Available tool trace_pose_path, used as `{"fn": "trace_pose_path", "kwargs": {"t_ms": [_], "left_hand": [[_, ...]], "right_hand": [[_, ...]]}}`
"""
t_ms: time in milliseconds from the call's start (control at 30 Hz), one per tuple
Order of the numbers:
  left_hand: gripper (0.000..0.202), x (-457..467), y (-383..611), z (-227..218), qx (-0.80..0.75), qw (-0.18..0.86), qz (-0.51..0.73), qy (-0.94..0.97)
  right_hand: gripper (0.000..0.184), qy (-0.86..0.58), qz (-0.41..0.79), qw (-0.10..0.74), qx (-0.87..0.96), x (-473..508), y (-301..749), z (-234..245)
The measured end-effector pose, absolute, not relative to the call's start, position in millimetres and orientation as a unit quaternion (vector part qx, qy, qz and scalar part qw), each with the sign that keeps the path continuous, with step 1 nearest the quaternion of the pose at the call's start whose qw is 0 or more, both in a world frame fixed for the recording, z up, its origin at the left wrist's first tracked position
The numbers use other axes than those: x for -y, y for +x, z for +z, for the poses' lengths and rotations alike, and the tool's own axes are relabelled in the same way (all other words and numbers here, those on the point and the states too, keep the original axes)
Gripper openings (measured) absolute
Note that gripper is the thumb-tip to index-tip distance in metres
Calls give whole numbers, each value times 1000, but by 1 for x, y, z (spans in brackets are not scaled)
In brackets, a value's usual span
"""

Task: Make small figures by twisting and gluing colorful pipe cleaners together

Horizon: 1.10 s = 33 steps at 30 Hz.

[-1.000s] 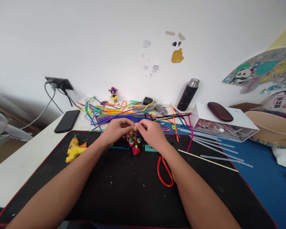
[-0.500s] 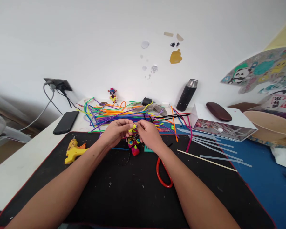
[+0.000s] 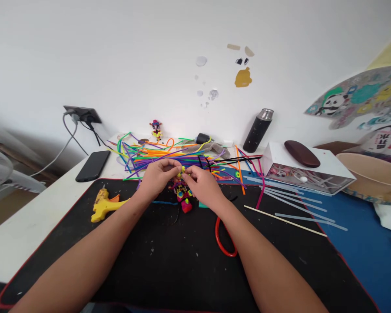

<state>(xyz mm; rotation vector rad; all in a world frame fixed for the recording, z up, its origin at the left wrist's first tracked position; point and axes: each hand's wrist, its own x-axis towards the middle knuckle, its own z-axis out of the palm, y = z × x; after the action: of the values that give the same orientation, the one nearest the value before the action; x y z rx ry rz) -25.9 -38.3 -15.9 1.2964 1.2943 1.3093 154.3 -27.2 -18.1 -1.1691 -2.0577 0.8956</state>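
My left hand (image 3: 159, 176) and my right hand (image 3: 204, 184) meet above the dark mat. Both are closed, with fingertips pinching a small yellow pipe-cleaner piece (image 3: 181, 170) between them. Right below the fingers is a colourful pipe-cleaner doll (image 3: 183, 194), with yellow, blue and black parts and a red end towards me. Whether the yellow piece is joined to the doll I cannot tell, since the fingers cover that spot. Partly behind my right wrist lies a teal piece (image 3: 202, 204). Red-handled scissors or a similar tool, its red loop (image 3: 222, 248) showing, is half under my right forearm.
A yellow glue gun (image 3: 102, 206) lies left on the black mat (image 3: 169, 269). Many pipe cleaners (image 3: 156, 161) spread behind my hands, near a finished doll (image 3: 156, 129). Glue sticks (image 3: 299, 202), a wooden stick (image 3: 283, 220), a black flask (image 3: 258, 130), a white box (image 3: 332, 167) and a phone (image 3: 93, 166) surround them.
The view has shifted slightly, so everything sits a little further right. My fingers have turned the yellow piece a little, and more of the doll shows below them.
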Motion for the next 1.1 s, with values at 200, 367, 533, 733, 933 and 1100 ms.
{"fn": "trace_pose_path", "kwargs": {"t_ms": [200,367,533,733,933,1100], "left_hand": [[30,40,-28,-18,-538,353,487,590],[21,44,-31,-13,-554,258,443,656],[24,46,-31,-10,-541,321,425,651],[34,46,-31,-2,-522,446,416,596],[30,49,-26,-2,-472,561,430,528],[30,50,-19,-8,-450,613,462,457]], "right_hand": [[18,-462,215,236,828,34,155,-8],[24,-456,178,241,838,31,159,-8],[25,-451,178,267,833,29,163,-7],[26,-445,231,326,801,26,166,-5],[28,-425,396,372,724,22,165,-9],[31,-408,489,396,661,23,159,-13]]}}
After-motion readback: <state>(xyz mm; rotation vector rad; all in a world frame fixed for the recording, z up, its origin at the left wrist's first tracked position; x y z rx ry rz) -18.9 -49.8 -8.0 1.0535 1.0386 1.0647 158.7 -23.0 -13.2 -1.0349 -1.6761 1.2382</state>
